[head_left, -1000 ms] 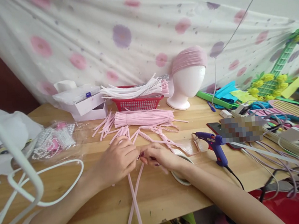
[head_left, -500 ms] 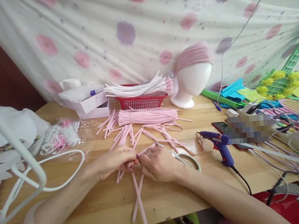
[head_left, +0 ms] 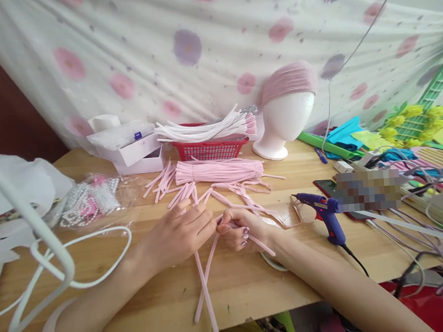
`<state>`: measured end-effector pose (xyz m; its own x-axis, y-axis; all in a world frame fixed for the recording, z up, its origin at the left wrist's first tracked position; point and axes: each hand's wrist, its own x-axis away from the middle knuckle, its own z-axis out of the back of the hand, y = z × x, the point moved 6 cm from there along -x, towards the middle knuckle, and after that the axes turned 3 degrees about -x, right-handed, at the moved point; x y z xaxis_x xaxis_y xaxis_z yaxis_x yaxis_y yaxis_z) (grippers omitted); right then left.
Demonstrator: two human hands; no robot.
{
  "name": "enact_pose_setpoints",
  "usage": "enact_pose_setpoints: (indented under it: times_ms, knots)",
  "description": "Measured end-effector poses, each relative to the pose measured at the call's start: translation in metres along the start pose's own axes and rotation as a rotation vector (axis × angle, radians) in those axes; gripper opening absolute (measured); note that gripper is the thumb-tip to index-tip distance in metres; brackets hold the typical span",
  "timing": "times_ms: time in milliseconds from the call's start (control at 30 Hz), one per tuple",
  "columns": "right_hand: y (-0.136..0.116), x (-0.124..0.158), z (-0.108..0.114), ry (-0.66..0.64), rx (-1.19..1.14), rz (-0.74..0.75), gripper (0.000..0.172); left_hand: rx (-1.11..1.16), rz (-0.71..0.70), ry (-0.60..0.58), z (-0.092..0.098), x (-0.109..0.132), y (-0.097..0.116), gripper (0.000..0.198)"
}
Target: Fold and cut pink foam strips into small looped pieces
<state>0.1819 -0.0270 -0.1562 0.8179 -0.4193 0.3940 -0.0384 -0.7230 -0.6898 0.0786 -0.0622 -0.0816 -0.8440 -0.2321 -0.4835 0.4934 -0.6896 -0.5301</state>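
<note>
My right hand point(head_left: 242, 229) is closed around a pink pipe cleaner point(head_left: 264, 246), whose free end sticks out past the fingers toward the right wrist. Knuckles up, my left hand point(head_left: 183, 235) meets it, fingers bent and pinching at the same pipe cleaner; its thumb is hidden. Two more pink pipe cleaners point(head_left: 207, 302) cross on the table just below the hands. Behind the hands are scattered short pink pieces point(head_left: 161, 183) and a tied pink bundle point(head_left: 220, 171). Scissors point(head_left: 274, 262) lie mostly hidden beneath my right wrist.
A purple glue gun point(head_left: 327, 216) stands on the right, near a phone point(head_left: 326, 188) and tangled cables. At the back are a red basket point(head_left: 210, 150) of white pipe cleaners and a foam head point(head_left: 285, 122). Bagged beads point(head_left: 90, 202) and a white looped tube point(head_left: 114, 269) lie left.
My right hand has turned over, fingertips now showing, with a pipe cleaner end sticking out. My left hand has rolled knuckles-up and shifted right. The scissors are more covered.
</note>
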Motion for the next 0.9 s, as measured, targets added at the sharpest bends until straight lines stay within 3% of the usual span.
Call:
enact_pose_setpoints:
  times_ms: [133, 267, 433, 567, 667, 733, 833, 900]
  knots:
    - [0.003, 0.001, -0.003, -0.129, -0.119, -0.066, 0.027, -0.027, 0.043, 0.093, 0.002, 0.003, 0.003, 0.017]
    - [-0.001, 0.003, -0.006, -0.030, 0.026, 0.052, 0.021, 0.264, 0.184, 0.004, -0.004, 0.001, 0.002, 0.021]
    - [-0.024, 0.021, -0.018, 0.255, 0.681, 0.448, 0.020, 0.752, 0.447, -0.249, -0.012, -0.001, -0.008, 0.027]
    - [-0.027, 0.029, -0.036, 0.304, 1.360, 0.657, 0.019, 1.166, 0.652, -0.428, -0.026, 0.005, -0.011, 0.027]
    - [-0.020, 0.027, -0.045, 0.331, 1.862, 0.710, 0.020, 1.500, 0.908, -0.630, -0.046, 0.018, -0.006, 0.024]
    - [-0.015, 0.024, -0.049, 0.334, 2.064, 0.729, 0.024, 1.685, 1.009, -0.702, -0.055, 0.023, -0.003, 0.021]
    - [-0.015, 0.024, -0.048, 0.369, 2.062, 0.778, 0.024, 1.762, 0.911, -0.714, -0.056, 0.020, -0.004, 0.022]
    - [-0.020, 0.024, -0.041, 0.403, 1.880, 0.769, 0.019, 1.556, 0.785, -0.685, -0.051, 0.017, -0.012, 0.025]
